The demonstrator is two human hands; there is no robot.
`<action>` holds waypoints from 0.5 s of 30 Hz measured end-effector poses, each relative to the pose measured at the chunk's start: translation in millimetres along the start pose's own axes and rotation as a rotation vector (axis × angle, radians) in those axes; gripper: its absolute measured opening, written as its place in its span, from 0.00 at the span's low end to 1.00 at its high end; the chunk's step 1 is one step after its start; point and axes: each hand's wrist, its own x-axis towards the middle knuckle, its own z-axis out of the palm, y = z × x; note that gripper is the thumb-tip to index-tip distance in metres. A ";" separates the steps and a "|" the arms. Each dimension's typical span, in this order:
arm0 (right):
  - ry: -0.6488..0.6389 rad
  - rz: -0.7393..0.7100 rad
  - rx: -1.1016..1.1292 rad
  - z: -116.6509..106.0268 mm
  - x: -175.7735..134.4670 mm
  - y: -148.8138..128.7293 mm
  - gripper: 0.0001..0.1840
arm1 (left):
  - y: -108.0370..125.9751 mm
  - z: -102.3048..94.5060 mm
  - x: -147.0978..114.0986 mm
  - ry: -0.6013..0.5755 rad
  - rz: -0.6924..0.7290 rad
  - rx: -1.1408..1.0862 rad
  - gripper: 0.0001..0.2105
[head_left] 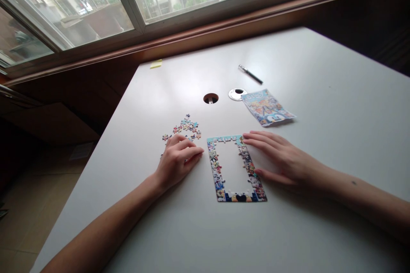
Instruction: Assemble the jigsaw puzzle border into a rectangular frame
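Both forearms (124, 219) come nearest the head camera, cut off by the picture's edges; the left hand (176, 153) is loosely curled at a scatter of loose puzzle pieces (187, 126), hiding some, and I cannot tell whether it grips one. The right hand (283, 158), thumb apart from its fingers, touches the right side of the puzzle border (218, 177), a colourful rectangle, light blue along its top, lying between the hands with white table (179, 239) showing inside; its fine print is too small to read.

On the table (179, 239), loose puzzle pieces (186, 126) lie left of the puzzle border (215, 167); the sheet (268, 108) lies behind it, rightward; the pen (251, 75) lies behind the sheet.
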 end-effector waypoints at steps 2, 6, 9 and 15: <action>-0.003 0.001 -0.003 -0.4 0.0 -0.4 0.39 | -0.5 0.4 -0.6 -0.003 -0.008 0.014 0.04; -0.003 0.006 -0.011 -0.5 -0.1 -0.8 0.38 | -0.3 -0.2 -0.9 -0.024 -0.042 0.010 0.04; -0.002 0.004 -0.014 -0.2 0.0 -0.9 0.38 | 0.4 -0.6 -1.1 -0.057 -0.057 0.011 0.05; 0.014 -0.005 -0.002 -0.8 0.4 -1.3 0.38 | 0.7 0.8 -1.9 -0.061 -0.085 0.043 0.05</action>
